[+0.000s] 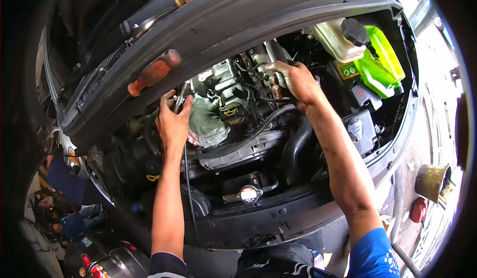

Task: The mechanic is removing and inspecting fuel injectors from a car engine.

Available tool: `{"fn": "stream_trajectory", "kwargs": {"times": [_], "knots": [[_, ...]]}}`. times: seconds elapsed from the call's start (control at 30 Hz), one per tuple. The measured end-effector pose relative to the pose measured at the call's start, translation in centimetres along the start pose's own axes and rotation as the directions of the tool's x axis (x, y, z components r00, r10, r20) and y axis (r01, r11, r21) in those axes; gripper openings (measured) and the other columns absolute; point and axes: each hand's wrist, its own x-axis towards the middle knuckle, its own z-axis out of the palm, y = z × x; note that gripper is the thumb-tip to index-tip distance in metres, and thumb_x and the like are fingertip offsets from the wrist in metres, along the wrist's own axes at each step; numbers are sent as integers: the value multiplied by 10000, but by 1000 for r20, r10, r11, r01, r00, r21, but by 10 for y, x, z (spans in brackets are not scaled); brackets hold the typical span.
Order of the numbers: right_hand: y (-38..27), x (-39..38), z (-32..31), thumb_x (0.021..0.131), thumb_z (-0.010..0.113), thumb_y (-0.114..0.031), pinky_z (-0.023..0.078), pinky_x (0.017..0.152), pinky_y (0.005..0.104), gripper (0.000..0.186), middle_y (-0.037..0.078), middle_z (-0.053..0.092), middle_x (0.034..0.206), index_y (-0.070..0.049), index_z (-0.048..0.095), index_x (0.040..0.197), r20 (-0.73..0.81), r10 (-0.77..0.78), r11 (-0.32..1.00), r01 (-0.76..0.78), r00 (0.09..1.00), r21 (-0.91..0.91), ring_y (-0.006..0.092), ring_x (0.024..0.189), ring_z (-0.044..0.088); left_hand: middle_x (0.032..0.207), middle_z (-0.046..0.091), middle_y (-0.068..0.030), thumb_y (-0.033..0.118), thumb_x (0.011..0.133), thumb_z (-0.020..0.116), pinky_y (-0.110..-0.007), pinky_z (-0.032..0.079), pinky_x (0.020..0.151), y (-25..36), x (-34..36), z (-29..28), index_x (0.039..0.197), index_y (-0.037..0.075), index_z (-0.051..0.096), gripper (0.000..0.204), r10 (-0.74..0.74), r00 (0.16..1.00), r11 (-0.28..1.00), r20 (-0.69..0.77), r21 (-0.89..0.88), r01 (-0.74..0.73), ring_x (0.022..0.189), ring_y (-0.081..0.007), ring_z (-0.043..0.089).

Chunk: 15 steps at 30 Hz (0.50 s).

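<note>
My left hand [171,121] is over the left part of the engine bay, its thumb and fingers closed around a shiny metal shaft [181,93]. The shaft's lower end is hidden in the hand. Just right of that hand, a grey-green rag [211,124] lies bunched on the engine beside the black oil filler cap [232,115]. My right hand [299,83] is at the engine's right side, wrapped around a thick black hose [275,53]. Its thumb lies on top, while the other fingers are mostly hidden.
The raised hood [213,34] hangs across the far side, with an orange-handled tool [155,73] on it. A thin rod [190,193] rises beside my left forearm. A fluid reservoir [338,42] and bright green plastic piece [380,64] are at right; the radiator cap [248,193] is near.
</note>
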Motion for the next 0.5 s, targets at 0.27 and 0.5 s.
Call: {"fn": "stream_trajectory", "kwargs": {"times": [0.27, 0.5], "knots": [[-1, 2, -6, 934, 739, -253, 448, 506, 302, 232, 31, 623, 716, -22, 717, 926, -1, 53, 996, -52, 999, 66, 133, 545, 565, 969, 754, -155, 321, 888, 855, -401, 556, 818, 52, -31, 30, 1200, 33, 647, 473, -26, 999, 997, 43, 78, 23, 871, -285, 746], [-10, -1, -8, 939, 735, -248, 447, 508, 317, 260, 51, 607, 698, -1, 656, 921, -3, 24, 998, -24, 1000, 56, 150, 546, 572, 954, 740, -150, 323, 905, 847, -399, 543, 802, 37, -46, 29, 1205, 26, 635, 473, -53, 997, 990, -63, 131, 61, 835, -263, 710]]}}
